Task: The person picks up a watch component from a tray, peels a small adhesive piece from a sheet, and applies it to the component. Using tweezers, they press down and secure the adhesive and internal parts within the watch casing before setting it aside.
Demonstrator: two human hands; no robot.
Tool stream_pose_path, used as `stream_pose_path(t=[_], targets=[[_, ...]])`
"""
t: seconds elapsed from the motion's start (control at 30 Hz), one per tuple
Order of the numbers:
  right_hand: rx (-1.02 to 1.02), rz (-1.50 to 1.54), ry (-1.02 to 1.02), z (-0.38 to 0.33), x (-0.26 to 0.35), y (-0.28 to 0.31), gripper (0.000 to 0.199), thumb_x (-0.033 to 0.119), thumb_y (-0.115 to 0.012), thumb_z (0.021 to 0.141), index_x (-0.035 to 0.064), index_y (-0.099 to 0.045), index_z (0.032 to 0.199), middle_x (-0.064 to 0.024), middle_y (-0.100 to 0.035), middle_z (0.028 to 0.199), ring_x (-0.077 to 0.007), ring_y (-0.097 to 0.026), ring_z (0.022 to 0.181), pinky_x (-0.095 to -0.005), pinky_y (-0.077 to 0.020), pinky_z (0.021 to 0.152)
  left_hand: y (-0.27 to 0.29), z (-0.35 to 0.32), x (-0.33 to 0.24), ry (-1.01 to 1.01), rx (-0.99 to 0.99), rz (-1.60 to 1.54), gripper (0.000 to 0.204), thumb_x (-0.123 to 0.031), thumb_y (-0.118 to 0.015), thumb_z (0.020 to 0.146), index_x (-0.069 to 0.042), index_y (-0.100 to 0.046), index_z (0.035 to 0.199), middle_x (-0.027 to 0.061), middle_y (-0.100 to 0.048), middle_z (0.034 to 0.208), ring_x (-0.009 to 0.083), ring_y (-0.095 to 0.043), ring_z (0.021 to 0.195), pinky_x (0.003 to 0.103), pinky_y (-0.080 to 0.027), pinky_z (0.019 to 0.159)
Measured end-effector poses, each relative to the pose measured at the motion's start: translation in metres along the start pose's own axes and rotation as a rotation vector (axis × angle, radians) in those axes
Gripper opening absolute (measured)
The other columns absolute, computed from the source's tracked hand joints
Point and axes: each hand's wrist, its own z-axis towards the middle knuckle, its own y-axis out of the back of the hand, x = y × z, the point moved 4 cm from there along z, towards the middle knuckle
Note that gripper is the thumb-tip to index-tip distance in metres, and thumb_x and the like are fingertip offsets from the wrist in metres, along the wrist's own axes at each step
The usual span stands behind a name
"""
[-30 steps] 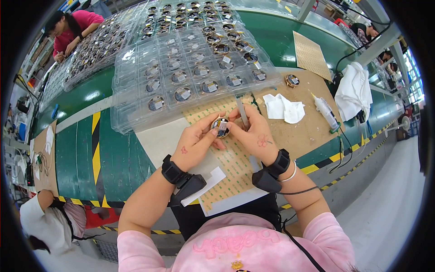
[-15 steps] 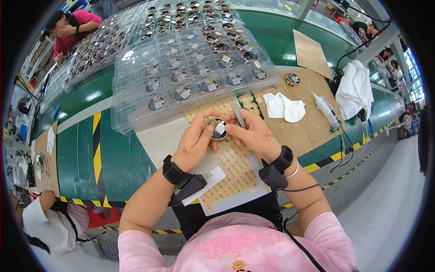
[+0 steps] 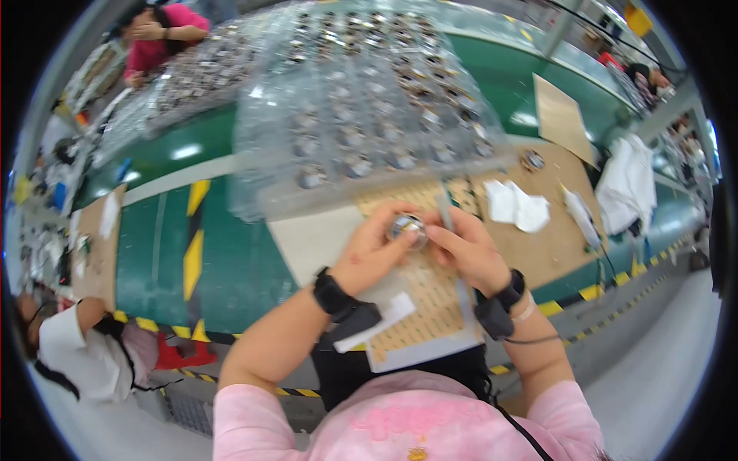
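Both hands close on a small round metal part (image 3: 407, 226) — left hand (image 3: 374, 255) cupping it, right hand (image 3: 467, 250) pinching it beside a grey pen-like tool (image 3: 445, 209) — above a perforated sheet (image 3: 430, 296), just near the clear blister trays (image 3: 361, 115).

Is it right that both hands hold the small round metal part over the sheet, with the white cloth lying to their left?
Not quite. In the head view the left hand and right hand do hold the round metal part over the sheet, but the white cloth lies to their right.
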Motion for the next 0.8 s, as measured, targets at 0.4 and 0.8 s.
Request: stream_pose_path(t=[0.4,0.8], targets=[[-0.06,0.002,0.008,-0.047,0.063,-0.062,0.023,0.012,-0.055,0.094,0.0001,-0.06,0.112,0.0003,-0.061,0.082,-0.0042,-0.049,0.065,-0.019,-0.0371,0.056,0.013,-0.051,-0.071,0.13,0.09,-0.202,0.025,-0.017,-0.057,0.095,-0.006,-0.047,0.115,0.001,-0.059,0.092,0.006,-0.055,0.071,0.021,-0.045,0.058],[-0.055,-0.158,0.064,-0.057,0.054,-0.086,0.008,0.008,-0.056,0.092,0.0004,-0.055,0.093,-0.0033,-0.061,0.081,-0.0095,-0.06,0.073,-0.0234,-0.048,0.066,0.012,-0.073,-0.08,-0.086,0.193,-0.058,0.022,-0.003,-0.054,0.093,-0.005,-0.045,0.114,0.0015,-0.057,0.096,0.0088,-0.058,0.087,0.023,-0.048,0.079]])
